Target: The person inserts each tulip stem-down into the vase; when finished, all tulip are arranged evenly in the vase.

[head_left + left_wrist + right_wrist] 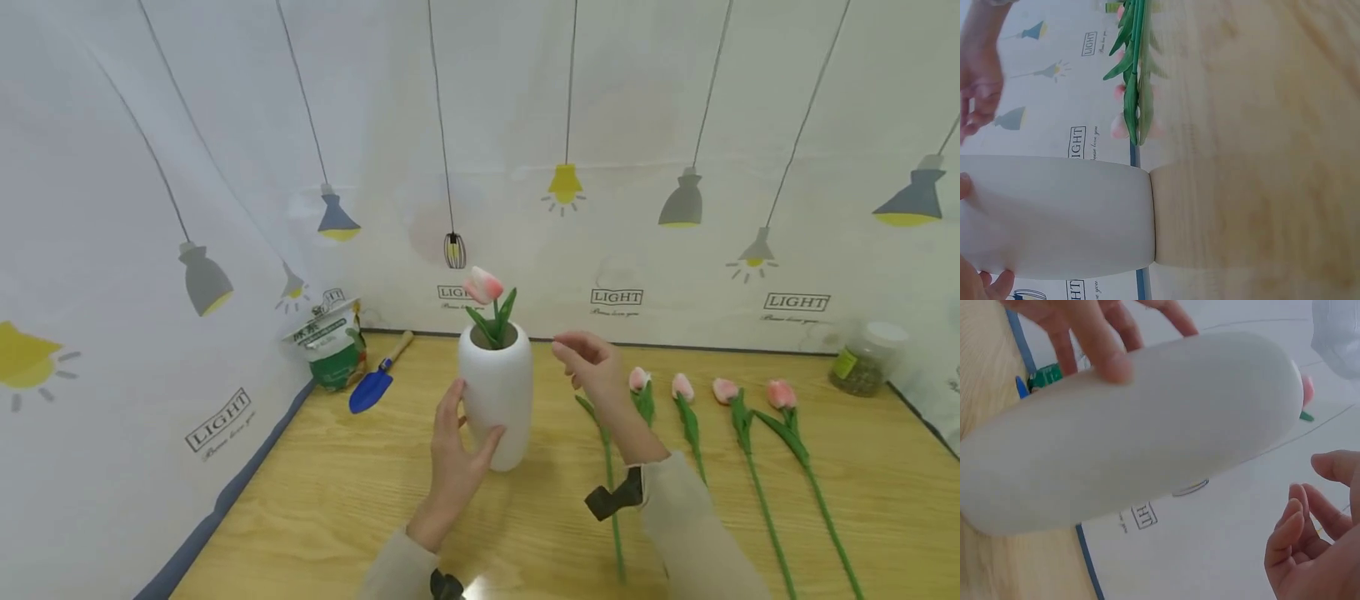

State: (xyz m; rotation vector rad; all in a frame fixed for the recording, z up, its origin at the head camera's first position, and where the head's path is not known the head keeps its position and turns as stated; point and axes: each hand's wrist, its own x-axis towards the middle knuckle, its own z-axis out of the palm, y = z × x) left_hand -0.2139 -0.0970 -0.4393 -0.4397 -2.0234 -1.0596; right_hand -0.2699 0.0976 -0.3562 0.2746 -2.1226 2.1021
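A white vase (495,400) stands upright on the wooden table, with one pink tulip (483,287) and its green leaves rising from the mouth. My left hand (457,458) grips the vase's lower left side, thumb in front and fingers round the left. To the right of the vase mouth, my right hand (596,367) hovers apart from it, fingers loosely bent and holding nothing. In the right wrist view, a gap shows between its thumb and fingers (1288,534). Several pink tulips (682,387) lie side by side on the right, partly beneath the right forearm.
A blue trowel (372,390) with a wooden handle lies at the back left, beside a green and white bag (333,346). A lidded clear jar (866,362) stands at the back right. Lamp-printed cloth (510,125) encloses the table's back and sides.
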